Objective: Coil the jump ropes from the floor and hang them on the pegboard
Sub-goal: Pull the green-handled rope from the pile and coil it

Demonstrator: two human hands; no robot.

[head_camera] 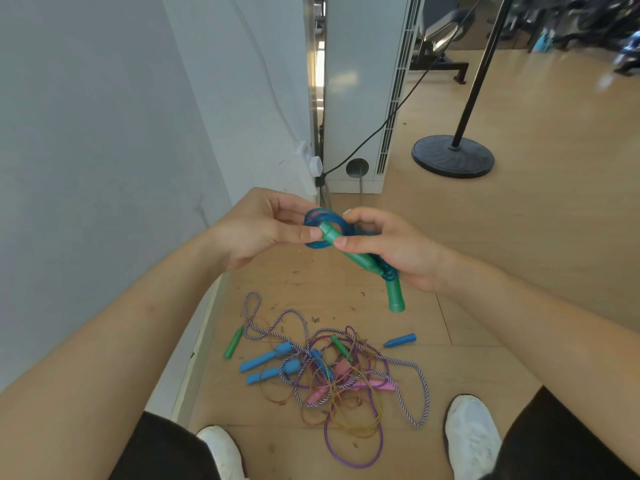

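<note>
Two bare hands meet above the wooden floor (519, 271), beside a pale wall (104, 133) on the left. The left hand (256, 230) has a narrow grip: thumb and fingers pinch the loops of a coiled blue jump rope (317, 215) at the tip of its green handle (349, 252). The right hand (391, 247) closes its grip round that handle and the rope wound about it, while a second green handle (395, 296) hangs below the palm.

Lower down, a tangle of jump ropes (332, 368) lies on the floor between two white shoes (471, 441). From left to right it shows a loose green handle (233, 342), blue handles (265, 358), pink handles (377, 384) and a single blue handle (400, 340). Farther right, well apart, stands a black round stand base (453, 155).
</note>
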